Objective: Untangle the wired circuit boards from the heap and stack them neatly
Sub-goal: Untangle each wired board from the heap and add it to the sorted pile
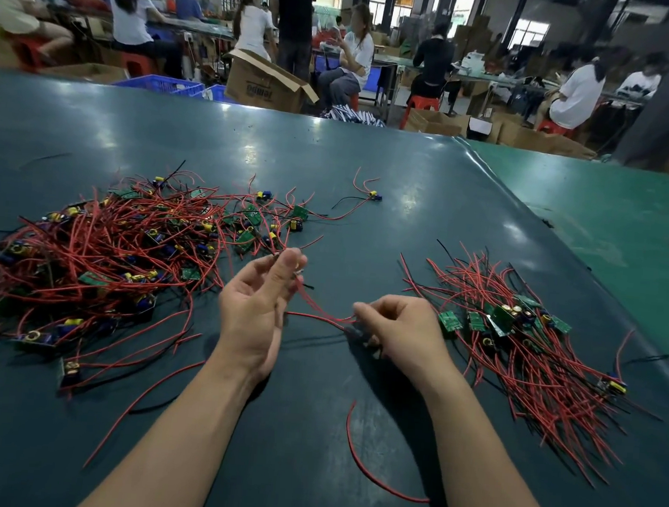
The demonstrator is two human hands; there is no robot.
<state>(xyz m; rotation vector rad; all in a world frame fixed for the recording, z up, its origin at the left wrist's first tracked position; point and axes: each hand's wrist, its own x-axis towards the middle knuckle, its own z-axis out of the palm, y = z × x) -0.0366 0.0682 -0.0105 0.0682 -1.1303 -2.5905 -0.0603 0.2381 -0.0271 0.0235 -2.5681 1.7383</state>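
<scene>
A loose red wire [371,474] curled on the table [332,157] nearest the person, between the forearms. Just beyond it, the left hand [254,311] was raised palm-up, thumb and fingertips pinching wire ends at the heap's near edge. The right hand [395,330] was curled round a small dark piece, likely a board, mostly hidden under the fingers; red wires [320,312] ran from it across to the left hand. Left of the hands lay the heap [117,244], a tangle of red wires and boards. Right of the hands lay the stack [526,340], its green boards bunched together and wires fanned toward the person. Beyond the heap, one board [375,196] sat alone.
</scene>
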